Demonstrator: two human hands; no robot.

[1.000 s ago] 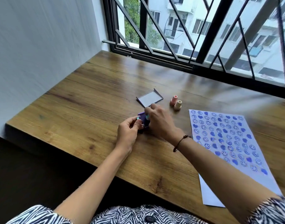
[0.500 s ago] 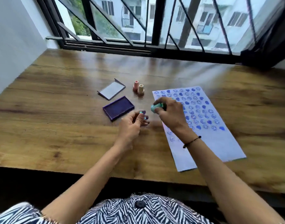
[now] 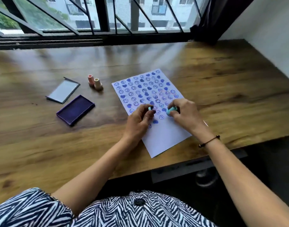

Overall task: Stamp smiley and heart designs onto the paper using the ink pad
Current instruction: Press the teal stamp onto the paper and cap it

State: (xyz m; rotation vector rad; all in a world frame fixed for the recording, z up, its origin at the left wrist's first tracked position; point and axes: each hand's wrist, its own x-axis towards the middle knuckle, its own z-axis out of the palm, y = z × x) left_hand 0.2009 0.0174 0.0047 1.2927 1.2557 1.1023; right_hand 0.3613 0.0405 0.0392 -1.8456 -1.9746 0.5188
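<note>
A white paper [image 3: 165, 138] lies on the wooden table, its upper part covered with blue smiley and heart prints. My left hand [image 3: 137, 122] holds a small teal stamp [image 3: 150, 108] over the paper's left side, near the lowest prints. My right hand [image 3: 184, 114] grips a second teal stamp [image 3: 170, 111] just to the right of it. The open purple ink pad [image 3: 75, 109] sits on the table to the left of the paper, apart from both hands.
The ink pad's lid [image 3: 63, 91] lies behind the pad. A pink stamp [image 3: 90, 79] and a beige stamp [image 3: 98, 84] stand upright between the lid and the paper. The window grille [image 3: 98, 22] runs along the table's far edge; a wall closes the right side.
Both hands have moved right, from the ink pad onto the paper, each carrying a teal stamp. The camera view has swung right as well.
</note>
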